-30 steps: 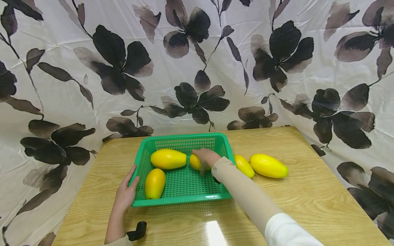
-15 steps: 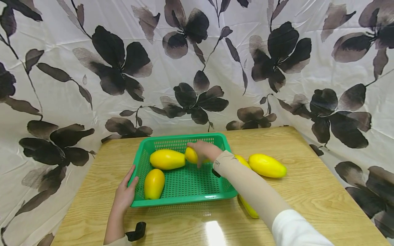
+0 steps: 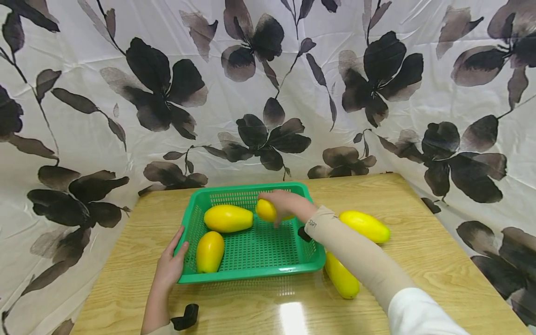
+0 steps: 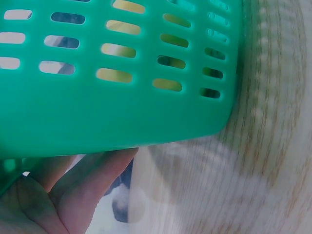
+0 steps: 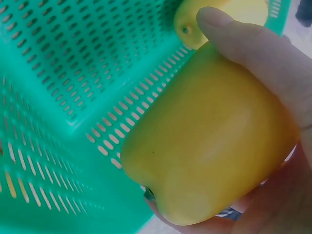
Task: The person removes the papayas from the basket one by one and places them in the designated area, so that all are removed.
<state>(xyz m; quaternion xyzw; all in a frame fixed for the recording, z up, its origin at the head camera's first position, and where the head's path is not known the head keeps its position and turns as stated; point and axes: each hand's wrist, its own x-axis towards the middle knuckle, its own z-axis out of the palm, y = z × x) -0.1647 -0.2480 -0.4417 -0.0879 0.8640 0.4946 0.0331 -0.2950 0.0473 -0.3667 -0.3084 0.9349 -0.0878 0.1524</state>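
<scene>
In the head view, my right hand (image 3: 289, 204) grips a yellow papaya (image 3: 265, 210) over the back right part of a green plastic basket (image 3: 251, 278). The right wrist view shows this papaya (image 5: 209, 141) close up, its dark stem end facing down and left, with my thumb (image 5: 243, 36) across its top side. At the basket's left side, my left hand (image 3: 169, 263) holds the rim between thumb and fingers. From the left wrist, fingers (image 4: 92, 180) appear right at the rim. Two more papayas lie inside, one lengthwise at the back (image 3: 228, 218), another at front left (image 3: 210, 252).
Right of the basket, one papaya (image 3: 364, 225) lies on the wooden table (image 3: 439, 279) and another (image 3: 342, 277) rests near the basket's front right corner. My right sleeve (image 3: 356, 256) crosses between them. A floral cloth (image 3: 268, 83) hangs behind the table.
My right hand has lifted the papaya slightly toward the basket's back, then drawn a little right. The forearm has shifted right, uncovering a papaya at the front right. My left hand stays put.
</scene>
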